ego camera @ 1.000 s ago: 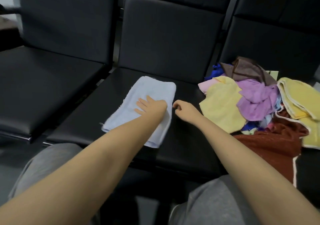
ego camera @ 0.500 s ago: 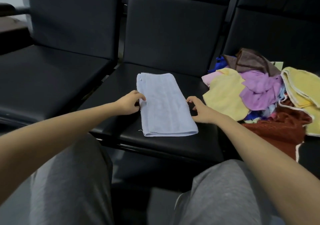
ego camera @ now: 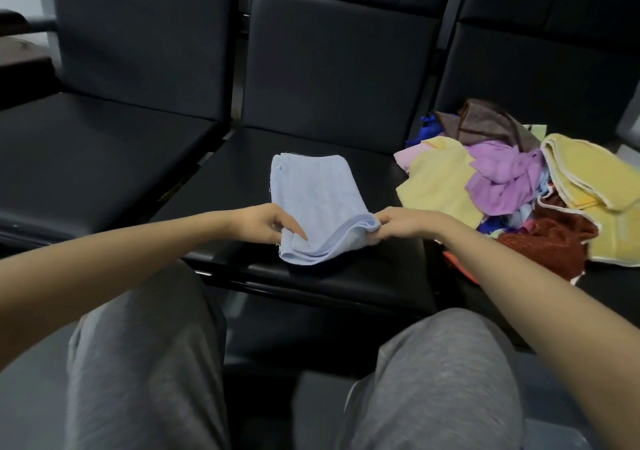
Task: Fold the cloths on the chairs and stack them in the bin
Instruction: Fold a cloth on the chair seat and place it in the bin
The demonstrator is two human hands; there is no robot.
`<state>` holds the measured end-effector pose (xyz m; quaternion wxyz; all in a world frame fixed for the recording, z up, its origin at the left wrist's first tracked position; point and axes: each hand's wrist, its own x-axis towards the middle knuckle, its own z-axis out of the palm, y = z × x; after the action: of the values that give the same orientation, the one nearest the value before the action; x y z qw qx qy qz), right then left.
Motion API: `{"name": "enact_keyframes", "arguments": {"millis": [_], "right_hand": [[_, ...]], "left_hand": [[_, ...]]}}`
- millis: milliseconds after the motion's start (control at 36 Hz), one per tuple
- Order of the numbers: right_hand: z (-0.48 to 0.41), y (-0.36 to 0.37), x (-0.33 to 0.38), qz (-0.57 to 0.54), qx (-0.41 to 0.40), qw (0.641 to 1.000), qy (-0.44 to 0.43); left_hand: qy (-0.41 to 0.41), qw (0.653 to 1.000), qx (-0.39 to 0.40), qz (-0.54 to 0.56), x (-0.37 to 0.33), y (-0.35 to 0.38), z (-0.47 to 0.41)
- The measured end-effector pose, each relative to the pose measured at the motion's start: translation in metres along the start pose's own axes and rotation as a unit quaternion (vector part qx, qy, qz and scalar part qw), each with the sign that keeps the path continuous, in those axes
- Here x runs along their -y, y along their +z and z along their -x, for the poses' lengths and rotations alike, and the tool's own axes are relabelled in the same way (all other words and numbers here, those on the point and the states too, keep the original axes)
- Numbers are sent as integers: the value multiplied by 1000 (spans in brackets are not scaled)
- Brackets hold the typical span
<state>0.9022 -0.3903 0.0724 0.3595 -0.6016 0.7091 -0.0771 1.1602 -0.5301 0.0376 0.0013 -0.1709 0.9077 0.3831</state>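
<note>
A folded light blue cloth (ego camera: 318,203) lies on the seat of the middle black chair (ego camera: 346,144). Its near end is lifted off the seat. My left hand (ego camera: 266,222) grips the near left corner, forefinger lying on top of the cloth. My right hand (ego camera: 398,222) pinches the near right corner, where the layers bunch. A loose pile of cloths (ego camera: 512,186) in yellow, purple, brown, blue and rust red covers the right chair's seat. No bin is in view.
The left black chair (ego camera: 104,144) stands beside the middle one. A narrow gap separates the seats. My two knees in grey trousers (ego camera: 145,363) fill the foreground, close to the seat's front edge (ego camera: 311,287).
Both hands moved from the cloth's sides to its near corners and took hold of them. The near end of the blue cloth has risen off the seat.
</note>
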Motion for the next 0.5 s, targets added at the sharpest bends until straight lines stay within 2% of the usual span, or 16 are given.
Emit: {"name": "enact_keyframes", "arguments": {"millis": [83, 139, 194, 222, 278, 306, 361, 417, 500], "right_hand": [[6, -12, 15, -75, 101, 991, 36], [5, -20, 23, -107, 107, 988, 28], [0, -28, 32, -158, 37, 987, 2], [-4, -32, 36, -183, -29, 983, -13], [-15, -42, 40, -228, -153, 961, -21], [-21, -47, 40, -241, -189, 952, -10], [-35, -52, 36, -233, -208, 949, 43], [-45, -49, 31, -207, -199, 950, 119], [-57, -34, 23, -193, -191, 946, 177]], "left_hand": [[-9, 995, 79, 62, -20, -15, 4], [-7, 992, 104, 71, -32, -31, 3], [-23, 993, 34, 115, -38, -47, -4], [-39, 986, -24, 163, -37, -54, -10], [-91, 947, -130, 280, -32, -67, -25], [-123, 927, -163, 316, -29, -71, -32], [-198, 910, -185, 315, -23, -75, -42], [-272, 905, -192, 263, -15, -72, -48], [-319, 893, -230, 219, -13, -58, -54]]}}
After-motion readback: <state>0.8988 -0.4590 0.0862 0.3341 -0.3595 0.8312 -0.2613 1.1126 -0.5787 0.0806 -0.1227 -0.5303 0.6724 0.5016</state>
